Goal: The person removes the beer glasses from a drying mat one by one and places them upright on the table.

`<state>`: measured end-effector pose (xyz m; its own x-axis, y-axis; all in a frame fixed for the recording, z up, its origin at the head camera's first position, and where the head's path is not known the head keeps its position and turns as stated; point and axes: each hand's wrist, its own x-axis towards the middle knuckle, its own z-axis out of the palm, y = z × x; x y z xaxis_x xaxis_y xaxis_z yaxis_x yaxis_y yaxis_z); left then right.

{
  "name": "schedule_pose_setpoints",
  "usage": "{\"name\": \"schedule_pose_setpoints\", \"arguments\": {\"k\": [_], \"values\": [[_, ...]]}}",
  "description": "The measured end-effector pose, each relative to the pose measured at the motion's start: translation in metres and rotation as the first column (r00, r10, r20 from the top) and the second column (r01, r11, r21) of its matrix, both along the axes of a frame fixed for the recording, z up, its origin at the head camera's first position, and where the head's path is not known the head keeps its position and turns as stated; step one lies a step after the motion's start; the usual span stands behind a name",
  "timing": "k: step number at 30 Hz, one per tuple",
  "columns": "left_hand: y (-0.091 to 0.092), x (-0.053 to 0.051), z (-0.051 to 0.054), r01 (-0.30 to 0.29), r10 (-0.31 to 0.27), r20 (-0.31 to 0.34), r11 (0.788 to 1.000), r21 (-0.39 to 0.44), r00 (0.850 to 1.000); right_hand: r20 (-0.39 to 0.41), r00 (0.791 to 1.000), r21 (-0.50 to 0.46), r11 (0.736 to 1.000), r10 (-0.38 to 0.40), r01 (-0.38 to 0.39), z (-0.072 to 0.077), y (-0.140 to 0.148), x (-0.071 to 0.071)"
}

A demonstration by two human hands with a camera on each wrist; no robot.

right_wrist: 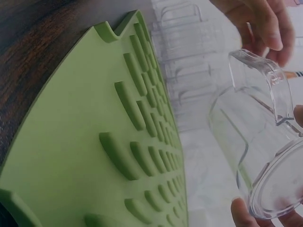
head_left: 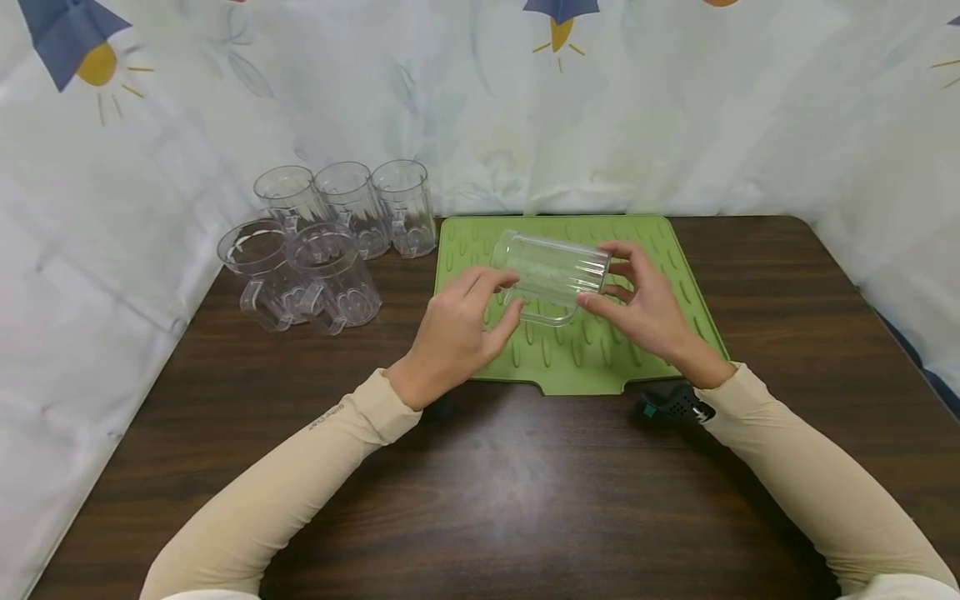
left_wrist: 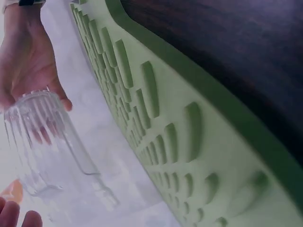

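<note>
A clear mug (head_left: 553, 265) with a handle is held on its side in the air above a green drying mat (head_left: 583, 379). My right hand (head_left: 651, 307) grips it round the base, thumb on the near side and fingers on the far side. My left hand (head_left: 467, 327) is by the mug's rim end, its fingers loosely bent. In the right wrist view the left fingertips (right_wrist: 273, 40) hover close to the handle (right_wrist: 279, 87), seemingly apart from it. The handle points down toward the person in the head view.
Several similar clear mugs (head_left: 341, 275) stand upright at the back left of the dark wooden table (head_left: 480, 517), beside the mat. A white patterned curtain (head_left: 337, 83) hangs behind the table and along its sides.
</note>
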<state>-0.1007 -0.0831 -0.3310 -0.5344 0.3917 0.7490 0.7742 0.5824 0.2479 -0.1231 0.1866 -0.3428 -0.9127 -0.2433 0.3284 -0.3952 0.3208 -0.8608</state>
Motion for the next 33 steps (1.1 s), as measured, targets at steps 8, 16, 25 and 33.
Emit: {"name": "schedule_pose_setpoints", "arguments": {"k": [8, 16, 25, 33], "values": [[-0.010, -0.006, -0.011, -0.038, -0.003, 0.213, 0.982, 0.185, 0.977, -0.011, 1.000, -0.060, 0.998, -0.023, 0.022, 0.005, 0.001, -0.001], [-0.011, -0.006, -0.016, -0.035, -0.176, 0.507, 0.924, 0.380, 0.844, -0.032, 0.999, -0.125, 0.992, -0.026, 0.022, 0.010, 0.001, 0.000], [-0.007, -0.002, -0.025, -0.126, -0.583, 0.637, 0.680, 0.722, 0.504, -0.045, 0.999, -0.177, 0.984, -0.016, 0.008, 0.011, -0.003, 0.000], [0.005, 0.003, -0.027, -0.220, -0.829, 0.457, 0.404, 0.888, 0.321, -0.054, 0.999, -0.217, 0.976, -0.005, -0.007, 0.008, -0.008, -0.002]]}}
